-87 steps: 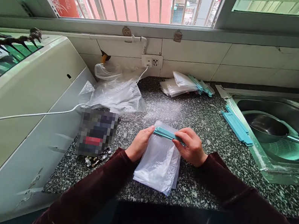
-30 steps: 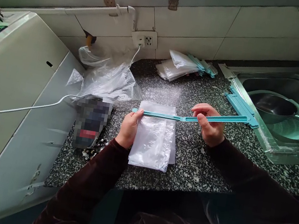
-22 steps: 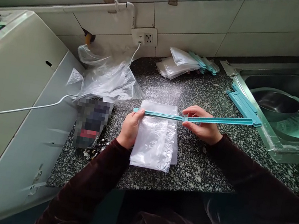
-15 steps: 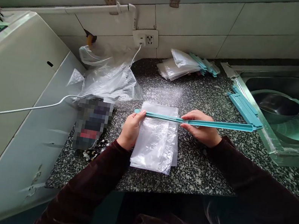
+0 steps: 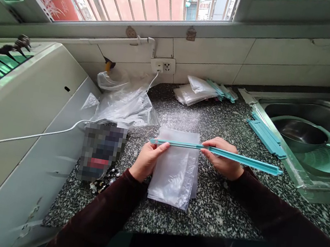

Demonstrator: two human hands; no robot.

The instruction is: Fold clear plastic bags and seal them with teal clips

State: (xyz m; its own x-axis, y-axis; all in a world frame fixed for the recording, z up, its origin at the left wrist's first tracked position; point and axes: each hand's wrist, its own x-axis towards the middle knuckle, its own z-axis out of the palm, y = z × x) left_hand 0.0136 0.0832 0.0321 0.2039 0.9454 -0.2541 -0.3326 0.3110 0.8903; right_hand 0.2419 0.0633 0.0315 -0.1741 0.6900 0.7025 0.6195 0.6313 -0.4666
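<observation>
A flat stack of clear plastic bags (image 5: 171,179) lies on the speckled counter in front of me. Across its upper part runs a long turquoise bag sealing clip (image 5: 241,158), which sticks out far to the right. My left hand (image 5: 147,158) is closed on the clip's left end and the bags' left edge, thumb on top. Just right of the bags, my right hand (image 5: 222,156) pinches the clip between thumb and fingers. The strip bends slightly at this pinch, its right part sloping toward me. Whether the bags are clamped inside the strip I cannot tell.
More turquoise clips (image 5: 266,134) lie beside the sink (image 5: 309,185), which holds a pan (image 5: 301,133). Folded bags (image 5: 193,92) lie near the wall. A crumpled plastic bag (image 5: 126,106), a white cable (image 5: 46,133) and a blurred-out object (image 5: 101,151) are to the left.
The clip's right end has swung down toward me, so that part now slopes. Both hands keep their hold. My view has tilted up, showing more of the window.
</observation>
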